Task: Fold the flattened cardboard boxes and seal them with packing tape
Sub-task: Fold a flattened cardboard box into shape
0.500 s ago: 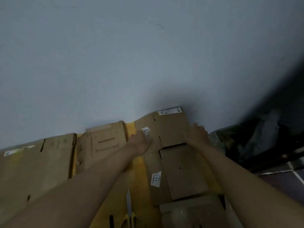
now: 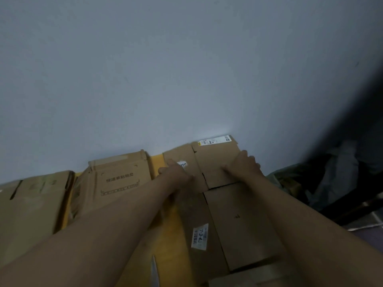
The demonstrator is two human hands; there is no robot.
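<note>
Cardboard fills the lower half of the view: a flattened cardboard box (image 2: pixel 217 204) lies on the yellow counter (image 2: pixel 157 162), its far end against the pale wall (image 2: pixel 186 69). Both hands lie on its far flaps. The left hand (image 2: pixel 174 172) lies on the left flap with fingers stretched forward beside a small white sticker (image 2: pixel 182 164), holding nothing. The right hand (image 2: pixel 244 164) rests on the right flap, fingers stretched along its edge; whether they curl round that edge cannot be told. A white label (image 2: pixel 200 236) sits on the near left panel and a printed label (image 2: pixel 214 140) on the far edge. Left of it stands a folded box (image 2: pixel 118 179) with printed markings, and further boxes (image 2: pixel 35 204) beyond it. A blade-like tool (image 2: pixel 154 270) lies near the bottom edge. Dark bags (image 2: pixel 331 172) sit at the right.
</note>
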